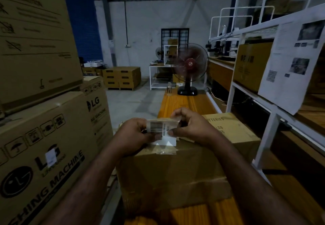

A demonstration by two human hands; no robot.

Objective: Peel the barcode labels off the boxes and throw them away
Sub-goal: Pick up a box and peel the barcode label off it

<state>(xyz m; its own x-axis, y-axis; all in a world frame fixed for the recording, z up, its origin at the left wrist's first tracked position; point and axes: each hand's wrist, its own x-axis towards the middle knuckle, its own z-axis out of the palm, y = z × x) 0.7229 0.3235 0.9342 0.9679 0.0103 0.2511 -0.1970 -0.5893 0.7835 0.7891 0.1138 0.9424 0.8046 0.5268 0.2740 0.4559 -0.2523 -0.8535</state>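
2 hands meet over the brown box [168,168] in the head view, and the barcode label [161,131] is up off the cardboard between them: the left hand [133,135] has its fingers closed on the label's 9 o'clock edge, the right hand [190,126] pinches the 3 o'clock side, thumb curled in tight. Held taut like that, probably so the sticky sheet can't fold onto itself. At 8 o'clock, 1 white sticker [51,156] sits on the washing machine carton [52,145], likely a later job.
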